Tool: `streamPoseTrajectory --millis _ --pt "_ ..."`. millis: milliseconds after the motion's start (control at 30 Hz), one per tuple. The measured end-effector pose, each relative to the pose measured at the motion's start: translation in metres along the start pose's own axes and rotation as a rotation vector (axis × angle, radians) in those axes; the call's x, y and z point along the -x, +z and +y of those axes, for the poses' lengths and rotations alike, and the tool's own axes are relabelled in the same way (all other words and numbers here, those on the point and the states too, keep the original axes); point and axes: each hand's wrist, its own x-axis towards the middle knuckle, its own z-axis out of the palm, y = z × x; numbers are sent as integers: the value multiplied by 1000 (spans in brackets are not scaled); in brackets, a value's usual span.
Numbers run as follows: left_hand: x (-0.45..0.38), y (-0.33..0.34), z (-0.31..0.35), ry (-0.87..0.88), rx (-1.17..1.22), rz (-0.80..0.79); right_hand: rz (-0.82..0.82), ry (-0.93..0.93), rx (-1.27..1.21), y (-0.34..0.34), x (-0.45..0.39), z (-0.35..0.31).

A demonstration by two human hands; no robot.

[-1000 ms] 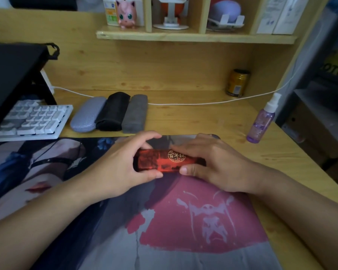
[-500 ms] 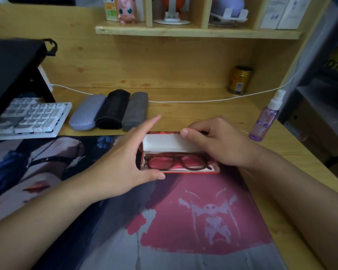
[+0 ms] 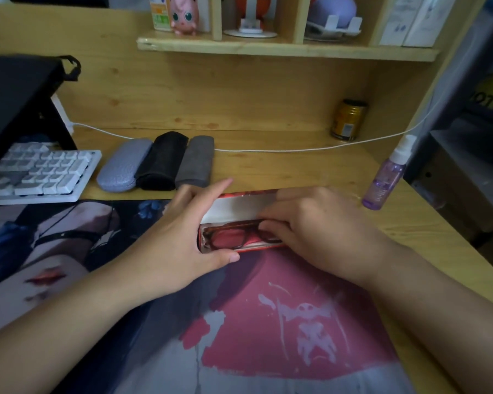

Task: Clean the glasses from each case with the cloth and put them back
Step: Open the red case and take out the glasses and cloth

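Observation:
A red glasses case (image 3: 239, 200) lies open on the desk mat, its white-lined lid tipped back. Dark-framed glasses (image 3: 231, 237) rest inside on a red lining. My left hand (image 3: 182, 237) clasps the case's left end, thumb on the front edge. My right hand (image 3: 310, 231) covers the right half of the case, with fingertips pinching the frame near the bridge and right lens. Three closed cases sit behind: a lilac one (image 3: 123, 169), a black one (image 3: 162, 160) and a grey one (image 3: 195, 162). No cloth is visible.
A purple spray bottle (image 3: 387, 177) stands at the right of the desk. A white keyboard (image 3: 37, 172) lies at the left under a black stand. A white cable (image 3: 296, 150) runs along the back, near a gold can (image 3: 347, 120). A shelf hangs above.
The red case was closed under both hands, then its lid swung open. My right hand has since dropped from the lid onto the glasses inside. My left hand stayed on the case's left end.

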Motion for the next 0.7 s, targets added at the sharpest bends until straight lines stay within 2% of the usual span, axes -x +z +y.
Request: streamPoseTrajectory --millis 367,533,700 --pt "-1 -1 -4 27 9 6 2 44 177 12 -2 -11" --pt "-1 -6 -6 19 46 -36 -4 127 269 14 0 -5" --pt "0 -8 -7 23 66 -52 79 123 196 8 -1 -3"
